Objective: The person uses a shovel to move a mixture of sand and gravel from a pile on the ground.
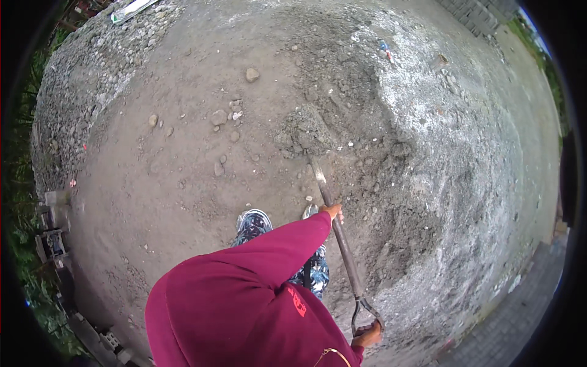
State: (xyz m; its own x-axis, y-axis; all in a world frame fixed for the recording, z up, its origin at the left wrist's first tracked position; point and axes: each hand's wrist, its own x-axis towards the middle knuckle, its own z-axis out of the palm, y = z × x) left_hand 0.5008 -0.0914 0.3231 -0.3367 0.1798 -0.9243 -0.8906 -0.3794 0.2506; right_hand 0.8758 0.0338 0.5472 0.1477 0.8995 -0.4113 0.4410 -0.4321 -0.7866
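Note:
A long-shafted shovel [345, 254] slants from the lower right up toward the middle of the view. My left hand [332, 212] is wrapped round the shaft, part-way down toward the blade. At the near end, my right hand [368, 334] grips the D-shaped handle. Grey sandy gravel [306, 129] is heaped over the blade, so the blade itself is hidden. Loose dark gravel [358, 92] lies just beyond and to the right of that heap.
My shoes [254, 215] stand on bare brown ground left of the shaft. Several stones [219, 117] lie ahead. A gravel pile [92, 79] rises at the far left, with concrete blocks [52, 244] along the left edge. A pale sand mound [452, 159] spreads to the right; stacked blocks [474, 15] stand beyond.

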